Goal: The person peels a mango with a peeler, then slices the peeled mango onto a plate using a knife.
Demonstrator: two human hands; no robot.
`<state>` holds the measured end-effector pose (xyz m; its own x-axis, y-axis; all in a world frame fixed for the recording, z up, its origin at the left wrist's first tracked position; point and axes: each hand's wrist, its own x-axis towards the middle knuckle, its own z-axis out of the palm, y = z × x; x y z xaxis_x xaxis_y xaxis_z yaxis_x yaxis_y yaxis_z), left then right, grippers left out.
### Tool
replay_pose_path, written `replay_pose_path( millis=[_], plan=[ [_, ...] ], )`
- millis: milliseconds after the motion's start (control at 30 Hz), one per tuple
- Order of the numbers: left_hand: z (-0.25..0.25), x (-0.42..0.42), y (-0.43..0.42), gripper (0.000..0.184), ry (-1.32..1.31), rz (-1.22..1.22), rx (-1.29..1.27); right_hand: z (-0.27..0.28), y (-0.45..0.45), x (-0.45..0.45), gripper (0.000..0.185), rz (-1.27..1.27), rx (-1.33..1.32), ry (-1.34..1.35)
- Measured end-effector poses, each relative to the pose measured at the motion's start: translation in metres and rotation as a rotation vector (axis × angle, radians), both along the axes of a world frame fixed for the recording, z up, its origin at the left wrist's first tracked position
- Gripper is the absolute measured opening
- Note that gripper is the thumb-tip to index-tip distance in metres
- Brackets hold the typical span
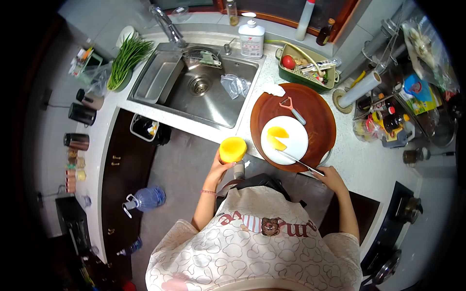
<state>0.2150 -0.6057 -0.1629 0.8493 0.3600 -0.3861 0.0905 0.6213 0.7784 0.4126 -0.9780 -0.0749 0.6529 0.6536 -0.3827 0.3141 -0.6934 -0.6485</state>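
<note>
My left hand (219,169) is wrapped round a thick piece of yellow fruit (233,149) that looks like a peeled mango, held in front of the counter edge. In my right hand (332,178) is a knife (300,163), its blade reaching over the white plate (297,132). Slices of the same yellow fruit (277,133) lie on that plate, near the blade. The plate stands on a round brown cutting board (320,111). Behind it on the board rests a peeler (293,111) with an orange head and grey handle.
Left of the board is a steel sink (218,114) with a plastic bag (234,86) inside. A green basket of vegetables (306,80) and a soap bottle (251,41) stand behind. Bottles (388,121) crowd the right. A water jug (149,199) lies on the floor.
</note>
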Motion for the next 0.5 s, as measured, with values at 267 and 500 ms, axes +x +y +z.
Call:
replay_pose_path(
  millis=[267,500],
  plan=[
    [-0.005,0.012,0.068,0.082,-0.018,-0.131,0.014,0.006,0.009,-0.041,0.034,-0.318,-0.082,0.007],
    [-0.011,0.029,0.101,0.084,0.009,-0.264,0.011,-0.029,0.052,-0.101,0.031,-0.693,0.218,0.116]
  ],
)
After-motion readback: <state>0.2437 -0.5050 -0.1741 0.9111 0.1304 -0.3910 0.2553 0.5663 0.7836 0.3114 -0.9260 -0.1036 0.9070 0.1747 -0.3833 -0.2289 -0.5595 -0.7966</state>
